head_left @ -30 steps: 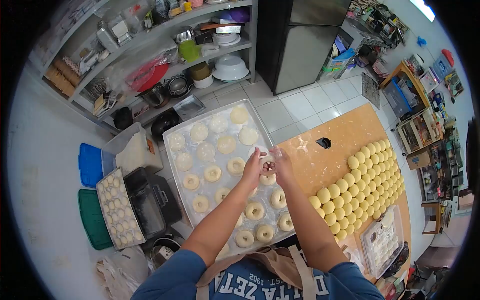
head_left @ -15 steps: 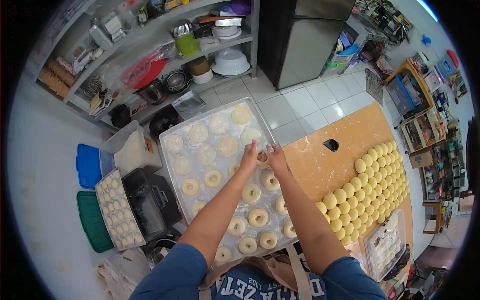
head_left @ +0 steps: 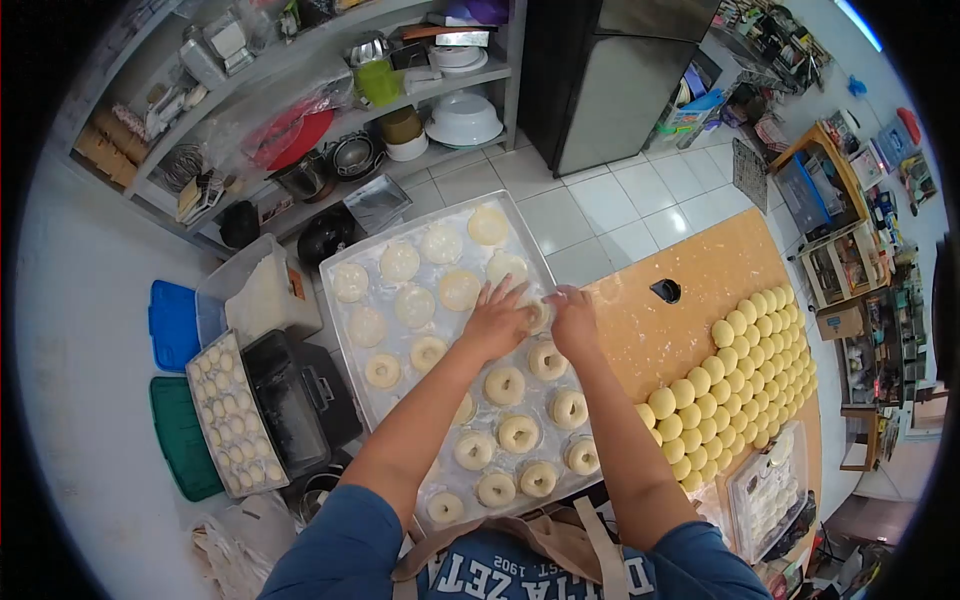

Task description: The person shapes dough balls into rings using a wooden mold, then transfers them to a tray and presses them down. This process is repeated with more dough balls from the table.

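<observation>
A large metal tray (head_left: 338,290) bears flattened dough discs, such as the pale disc (head_left: 459,290), and several dough rings, such as the ring (head_left: 505,385). Near its right edge, a dough ring (head_left: 540,318) lies between my hands, partly covered by them. My left hand (head_left: 498,322) is palm down with its fingers spread, its thumb side by that ring. Curled fingers of my right hand (head_left: 574,322) pinch the ring's right edge; their tips are partly hidden.
Rows of round dough balls (head_left: 735,385) cover part of the wooden table (head_left: 640,300) on the right, which has a black object (head_left: 665,291) on it. At left are a flour bin (head_left: 265,295) and a smaller tray of dough pieces (head_left: 232,420). Shelves (head_left: 420,85) and a fridge (head_left: 625,90) stand behind.
Both hands held a dough ring upright-fingered over the tray; now the left hand has let go and spread its fingers, and the ring lies lower between the hands.
</observation>
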The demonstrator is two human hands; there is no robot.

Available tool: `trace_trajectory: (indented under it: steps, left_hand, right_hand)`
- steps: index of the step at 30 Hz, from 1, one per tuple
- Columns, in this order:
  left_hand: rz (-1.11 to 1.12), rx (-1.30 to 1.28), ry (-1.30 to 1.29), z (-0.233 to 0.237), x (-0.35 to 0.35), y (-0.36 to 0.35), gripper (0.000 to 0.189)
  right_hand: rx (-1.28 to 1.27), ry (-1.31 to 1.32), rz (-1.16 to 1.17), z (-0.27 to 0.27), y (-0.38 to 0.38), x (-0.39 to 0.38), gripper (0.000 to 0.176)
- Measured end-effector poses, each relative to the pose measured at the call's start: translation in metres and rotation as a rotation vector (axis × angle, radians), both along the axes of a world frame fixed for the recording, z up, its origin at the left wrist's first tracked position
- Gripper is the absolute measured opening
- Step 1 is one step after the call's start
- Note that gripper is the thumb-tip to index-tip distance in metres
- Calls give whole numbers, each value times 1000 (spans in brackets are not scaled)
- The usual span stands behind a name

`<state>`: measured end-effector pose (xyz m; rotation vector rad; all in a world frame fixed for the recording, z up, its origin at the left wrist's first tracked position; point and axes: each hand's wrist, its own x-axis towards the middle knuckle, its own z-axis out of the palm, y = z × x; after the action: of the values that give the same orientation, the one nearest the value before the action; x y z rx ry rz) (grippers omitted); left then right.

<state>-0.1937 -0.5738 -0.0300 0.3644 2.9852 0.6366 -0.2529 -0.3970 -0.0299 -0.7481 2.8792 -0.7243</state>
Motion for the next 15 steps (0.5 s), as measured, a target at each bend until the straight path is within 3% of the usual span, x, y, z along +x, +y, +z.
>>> trace_trajectory:
  steps: [4, 9, 12, 15]
  left_hand:
    - [67, -31, -53, -2, 4, 3, 40]
    - [96, -30, -70, -1, 6, 1, 40]
    - [72, -68, -80, 3, 7, 3, 54]
    - [24, 5, 127, -18, 9, 13, 74]
  right_hand:
    - [246, 36, 89, 2, -12, 8, 24]
    - [240, 104, 55, -10, -15, 11, 23]
    - [145, 113, 16, -8, -8, 12, 28]
    - [24, 121, -80, -1, 13, 11, 34]
